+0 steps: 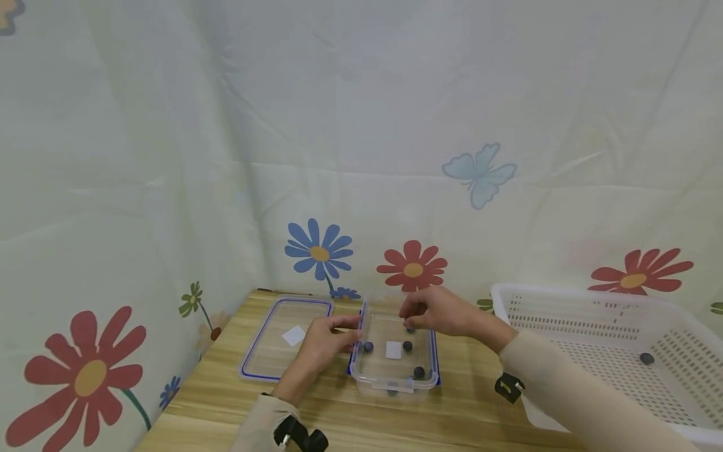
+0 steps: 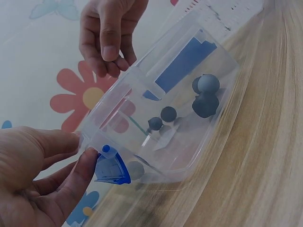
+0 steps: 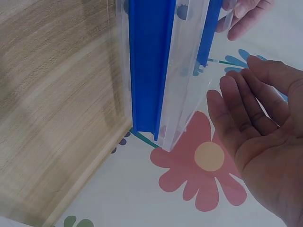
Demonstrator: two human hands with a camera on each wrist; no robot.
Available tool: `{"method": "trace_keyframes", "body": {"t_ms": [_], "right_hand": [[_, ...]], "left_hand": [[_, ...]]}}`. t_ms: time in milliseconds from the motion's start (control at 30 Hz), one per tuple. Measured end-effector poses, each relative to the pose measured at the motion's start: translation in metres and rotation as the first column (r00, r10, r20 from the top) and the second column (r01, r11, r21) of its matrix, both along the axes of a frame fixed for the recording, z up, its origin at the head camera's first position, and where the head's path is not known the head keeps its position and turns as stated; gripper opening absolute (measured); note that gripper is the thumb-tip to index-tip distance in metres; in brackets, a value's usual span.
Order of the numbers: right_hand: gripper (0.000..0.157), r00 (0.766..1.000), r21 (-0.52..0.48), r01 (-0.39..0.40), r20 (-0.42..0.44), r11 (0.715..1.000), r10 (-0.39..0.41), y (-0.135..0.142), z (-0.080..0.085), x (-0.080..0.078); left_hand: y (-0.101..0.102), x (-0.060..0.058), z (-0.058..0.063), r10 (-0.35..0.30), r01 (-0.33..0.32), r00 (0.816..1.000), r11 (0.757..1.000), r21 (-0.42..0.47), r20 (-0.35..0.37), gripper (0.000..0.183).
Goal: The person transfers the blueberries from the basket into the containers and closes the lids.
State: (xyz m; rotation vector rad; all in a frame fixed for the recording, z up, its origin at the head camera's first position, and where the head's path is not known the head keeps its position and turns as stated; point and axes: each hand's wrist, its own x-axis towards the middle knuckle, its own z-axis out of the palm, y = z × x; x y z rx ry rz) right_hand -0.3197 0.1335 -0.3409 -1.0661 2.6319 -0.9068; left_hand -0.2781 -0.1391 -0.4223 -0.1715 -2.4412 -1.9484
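A clear plastic food container [image 1: 369,384] with blue side clips stands uncovered on the wooden table. Several blueberries [image 1: 419,372] lie spread over its floor, around a white square label [image 1: 393,349]. My left hand [image 1: 324,342] pinches the container's left rim between thumb and fingers, right beside a blue clip [image 2: 112,166] in the left wrist view. Over the far right part of the container hovers my right hand [image 1: 443,312]. Its fingers are loosely bent, and the palm seen in the right wrist view [image 3: 265,127] holds nothing.
Left of the container lies its clear lid [image 1: 282,314] with a blue seal, flat on the table [image 1: 198,414]. To the right stands a white perforated basket [image 1: 565,295] holding one blueberry [image 1: 646,358]. A flower-printed curtain [image 1: 361,125] hangs behind the table.
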Motion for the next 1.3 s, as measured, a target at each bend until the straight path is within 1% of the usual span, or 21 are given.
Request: {"method": "trace_keyframes", "body": {"t_ms": [200, 333, 467, 567, 800, 1000, 1133, 1300], "right_hand": [[0.01, 1.0, -0.011, 0.001, -0.015, 1.0, -0.002, 0.003, 0.002, 0.002], [0.013, 0.999, -0.044, -0.016, -0.03, 0.999, 0.015, 0.003, 0.007, 0.003], [0.014, 0.997, -0.08, -0.041, -0.075, 0.996, 0.035, 0.002, 0.017, 0.007], [0.014, 0.996, -0.106, -0.042, -0.081, 0.993, 0.034, 0.001, 0.027, 0.012], [0.017, 0.996, -0.138, 0.008, -0.085, 0.99, -0.02, 0.006, 0.052, 0.024], [0.019, 0.992, -0.159, 0.072, -0.088, 0.985, -0.086, 0.022, 0.07, 0.031], [0.017, 0.987, -0.159, 0.099, -0.108, 0.982, -0.117, 0.039, 0.076, 0.033], [0.02, 0.978, -0.152, 0.146, -0.125, 0.978, -0.166, 0.061, 0.078, 0.036]], "left_hand": [[0.001, 0.001, 0.001, 0.003, -0.003, 1.0, 1.0, -0.003, 0.002, 0.032], [0.001, 0.001, 0.002, 0.002, -0.002, 1.0, 1.0, 0.002, 0.006, 0.033], [0.001, 0.002, 0.001, 0.004, -0.004, 1.0, 1.0, 0.01, 0.004, 0.034], [0.001, 0.002, 0.0, 0.008, -0.008, 1.0, 1.0, 0.013, 0.002, 0.034], [0.001, 0.002, -0.001, 0.014, -0.014, 1.0, 1.0, 0.027, -0.004, 0.034], [0.0, 0.001, -0.003, 0.009, -0.009, 1.0, 1.0, 0.02, 0.002, 0.034], [0.0, 0.001, -0.003, 0.005, -0.005, 1.0, 1.0, 0.016, 0.009, 0.034], [0.001, 0.002, -0.003, 0.013, -0.013, 1.0, 1.0, 0.023, 0.001, 0.034]]}}
